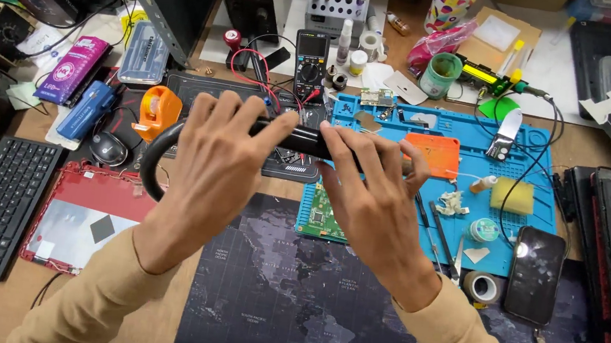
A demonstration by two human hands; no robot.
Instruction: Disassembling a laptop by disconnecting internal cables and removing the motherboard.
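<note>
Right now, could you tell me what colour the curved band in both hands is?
Glossy black; the curved band shows best in the head view.

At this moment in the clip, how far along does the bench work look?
Done: a red laptop shell lies opened on the left, and a green circuit board sits out on the blue repair mat. In hand: the left hand and right hand both grip a curved black tube above the bench. Left: board and shell remain apart; nothing looks reassembled.
</note>
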